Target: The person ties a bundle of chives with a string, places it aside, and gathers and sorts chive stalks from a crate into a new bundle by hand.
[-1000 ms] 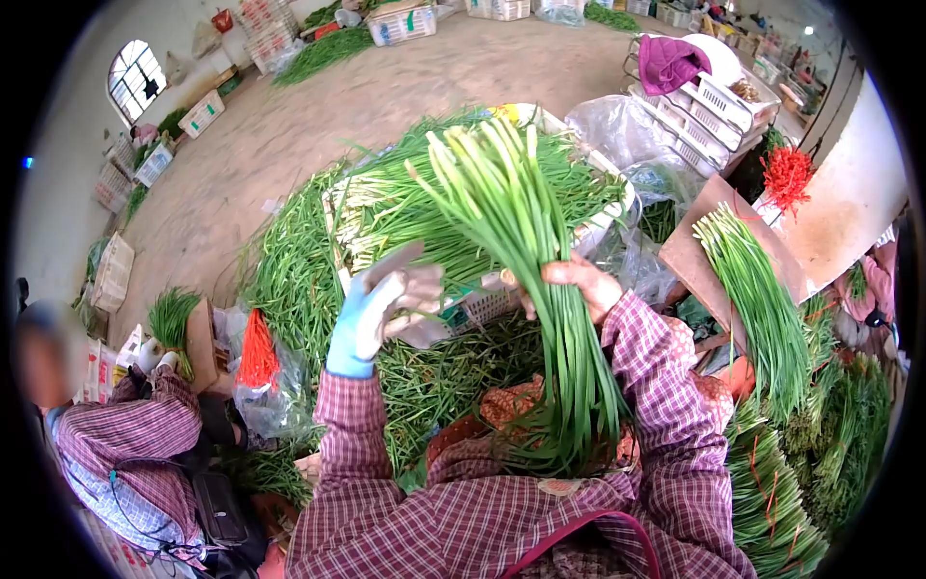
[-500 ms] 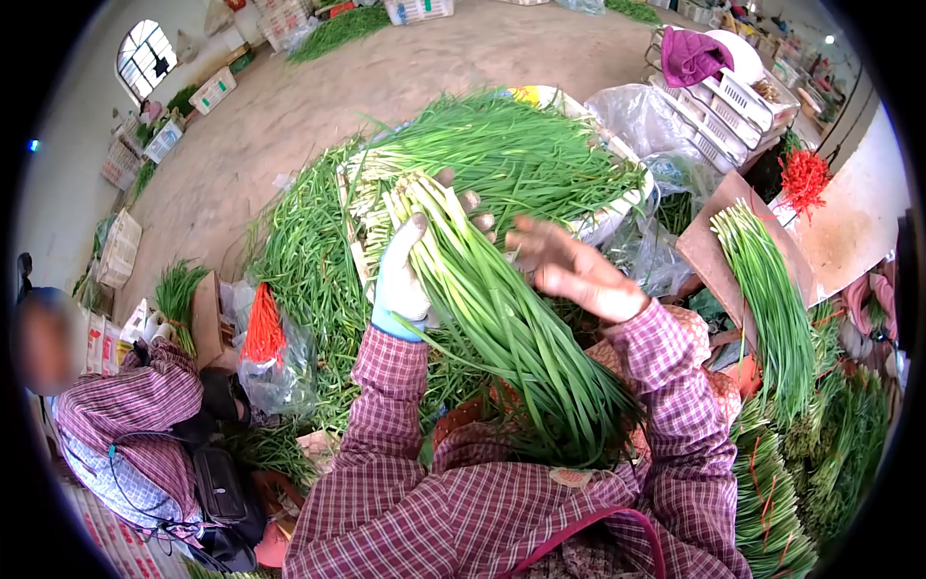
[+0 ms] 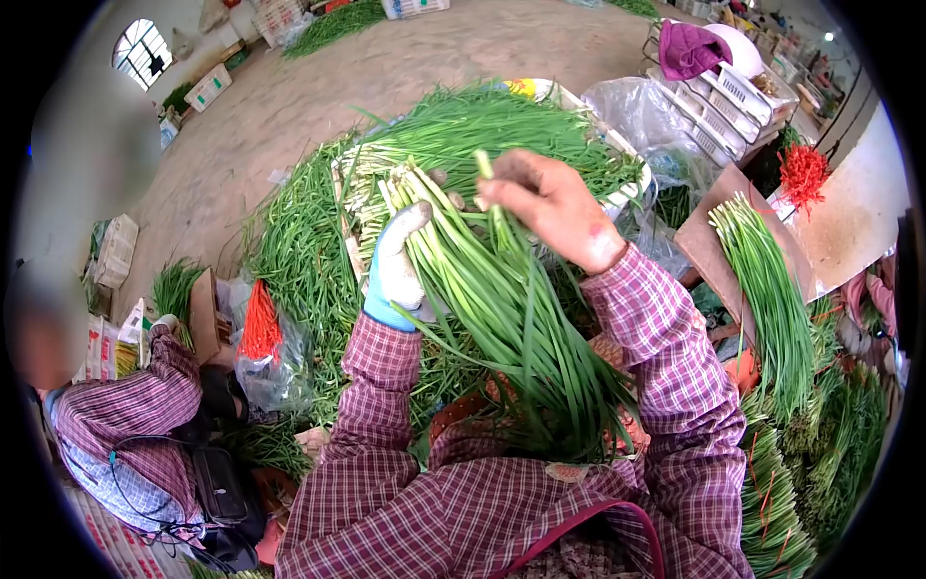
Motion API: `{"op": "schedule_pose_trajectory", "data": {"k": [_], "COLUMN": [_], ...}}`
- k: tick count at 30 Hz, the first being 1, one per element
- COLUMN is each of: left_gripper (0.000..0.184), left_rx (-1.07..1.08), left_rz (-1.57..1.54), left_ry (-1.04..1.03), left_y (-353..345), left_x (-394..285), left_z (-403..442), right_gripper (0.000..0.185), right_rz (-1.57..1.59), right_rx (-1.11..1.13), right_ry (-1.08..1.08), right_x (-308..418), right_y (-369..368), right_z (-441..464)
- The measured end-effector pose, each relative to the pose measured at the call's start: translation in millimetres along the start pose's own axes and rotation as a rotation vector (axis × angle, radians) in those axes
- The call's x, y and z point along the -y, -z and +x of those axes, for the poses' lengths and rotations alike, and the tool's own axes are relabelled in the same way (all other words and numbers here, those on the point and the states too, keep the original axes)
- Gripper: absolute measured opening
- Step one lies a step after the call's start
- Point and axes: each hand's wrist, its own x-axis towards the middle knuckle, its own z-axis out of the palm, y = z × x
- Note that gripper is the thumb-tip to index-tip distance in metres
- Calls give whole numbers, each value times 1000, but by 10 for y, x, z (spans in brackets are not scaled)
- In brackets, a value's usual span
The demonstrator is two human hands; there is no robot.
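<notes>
My left hand [image 3: 397,262], in a white and blue glove with soiled fingertips, is closed around a thick bunch of garlic chives [image 3: 511,304]. The bunch slants across my lap, pale stem ends up and to the left, green tips down to the right. Just right of the stem ends, my bare right hand [image 3: 555,207] pinches a few chive stalks [image 3: 485,166] between thumb and fingers, their pale ends sticking up. Beyond both hands lies a heap of loose garlic chives [image 3: 502,135] in a white-rimmed container, spilling over its left side.
At right, a chive bundle [image 3: 762,299] rests on a brown board [image 3: 704,227] beside red ties [image 3: 803,179]. Tied bundles [image 3: 772,502] lie below. White crates [image 3: 714,116] stand behind. At left, a co-worker [image 3: 135,425] sits near orange ties [image 3: 258,323].
My right hand has moved up and left and closed from open fingers onto a few stalks at the bunch's stem end. My left hand still holds the bunch.
</notes>
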Motion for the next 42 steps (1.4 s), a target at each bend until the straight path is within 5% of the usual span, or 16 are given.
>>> {"op": "schedule_pose_trajectory", "data": {"k": [2,6,10,12,14,17,20,22,30,36,42], "left_gripper": [46,44,38,38,38,41,44,46,46,44,45], "left_rx": [104,78,112,86,53,33,-68,-23,-59,-8,4], "left_rz": [-48,-42,-181,-169,-172,-147,-88,-153,-193,-238,-254], "left_ry": [-9,-19,-25,-52,-62,-54,-85,-69,-66,-91,-97], "left_y": [62,147,264,316,360,374,378,337,636,820,876], "left_x": [0,-8,-1,-22,-36,-122,-187,-251,-289,-240,-205], "left_z": [-12,-33,-22,-58,-92,-179,-230,-317,-404,-357,-392], "right_gripper": [36,33,38,40,43,53,52,47,24,19,20], "right_rz": [413,535,-36,5,-60,-157,-334,-456,-336,-737,-760], "right_rx": [-6,-125,-279,-323,-273,74,142,309,346,162,222], "right_ry": [-57,-115,186,128,322,303,353,186,342,573,591], "right_x": [-114,68,79,226,203,185,200,362,430,511,411], "right_y": [-46,-62,-6,78,22,-235,-477,-522,-670,-860,-990], "right_z": [54,4,82,81,109,92,79,116,284,203,272]}}
